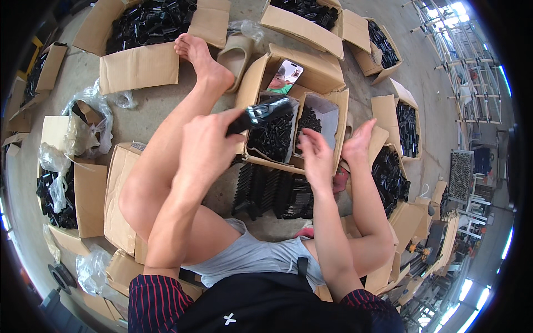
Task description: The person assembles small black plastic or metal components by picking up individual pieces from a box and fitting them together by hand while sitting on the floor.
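My left hand (208,145) is closed around a glossy black plastic part (264,112), a long, blurred piece that sticks out to the right above an open cardboard box (252,83). Inside that box, a left compartment holds black plastic pieces (273,140), and a right one holds smaller black pieces (308,119). Over the right compartment's near side hovers my right hand (317,158), its fingers curled together; whatever they may pinch is too small to make out. A phone (285,76) leans at the back of the box with its screen lit.
Rows of stacked black parts (258,191) lie on the floor between my legs. Open cartons of black parts (150,25) stand around me, with more cartons (408,127) at the right. Clear plastic bags (91,125) lie at the left. A slipper (236,58) is by my left foot. Metal racks (472,72) stand far right.
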A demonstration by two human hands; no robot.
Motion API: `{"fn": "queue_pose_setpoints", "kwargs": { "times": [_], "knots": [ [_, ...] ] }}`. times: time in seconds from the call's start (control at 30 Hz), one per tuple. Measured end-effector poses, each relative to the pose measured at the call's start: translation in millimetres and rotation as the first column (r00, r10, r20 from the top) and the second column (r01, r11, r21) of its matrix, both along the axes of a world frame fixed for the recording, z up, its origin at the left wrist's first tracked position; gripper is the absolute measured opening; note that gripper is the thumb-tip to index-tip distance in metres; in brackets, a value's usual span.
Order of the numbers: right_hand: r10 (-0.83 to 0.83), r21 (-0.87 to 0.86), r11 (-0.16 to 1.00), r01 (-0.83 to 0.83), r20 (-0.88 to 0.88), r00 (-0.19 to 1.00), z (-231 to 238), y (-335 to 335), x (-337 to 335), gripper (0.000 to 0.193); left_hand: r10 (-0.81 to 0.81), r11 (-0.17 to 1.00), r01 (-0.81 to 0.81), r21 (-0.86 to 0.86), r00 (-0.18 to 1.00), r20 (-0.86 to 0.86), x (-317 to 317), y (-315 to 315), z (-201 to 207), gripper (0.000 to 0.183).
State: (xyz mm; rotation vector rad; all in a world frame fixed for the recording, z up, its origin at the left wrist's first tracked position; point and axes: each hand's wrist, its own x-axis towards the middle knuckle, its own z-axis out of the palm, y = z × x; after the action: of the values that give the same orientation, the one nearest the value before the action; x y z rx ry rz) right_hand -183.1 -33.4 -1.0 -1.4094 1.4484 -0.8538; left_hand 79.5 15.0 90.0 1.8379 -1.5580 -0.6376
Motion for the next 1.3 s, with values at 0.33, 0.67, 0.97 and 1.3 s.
{"fn": "queue_pose_setpoints", "kwargs": {
  "times": [0.33, 0.67, 0.97, 1.3],
  "knots": [
    [0.155, -0.278, 0.863, -0.422, -0.648, 0.745, -37.8, -31.7, 67.6, 0.016, 0.053, 0.987, -0.073, 0.145, 0.989, 0.139, 21.5, 1.4, 2.5, 0.041],
    [-0.356, 0.621, 0.724, -0.299, 0.708, 0.61, 8.3, -1.6, 7.3, 0.026, -0.014, 0.989, -0.004, 0.147, 0.993, 0.117, 7.4, 5.0, -21.2, 0.04],
    [0.178, -0.129, 0.981, -0.145, 0.306, 0.935, 58.2, 33.2, 56.5, 0.021, -0.098, 0.973, 0.047, 0.227, 0.971, 0.218, -8.5, 12.9, -22.0, 0.073],
    [0.237, -0.611, 0.598, -0.519, -0.484, 0.842, 50.8, 7.5, 78.4, 0.015, -0.185, 0.982, 0.173, 0.081, 0.967, 0.178, -27.5, 11.0, -32.2, 0.07]
  ]
}}
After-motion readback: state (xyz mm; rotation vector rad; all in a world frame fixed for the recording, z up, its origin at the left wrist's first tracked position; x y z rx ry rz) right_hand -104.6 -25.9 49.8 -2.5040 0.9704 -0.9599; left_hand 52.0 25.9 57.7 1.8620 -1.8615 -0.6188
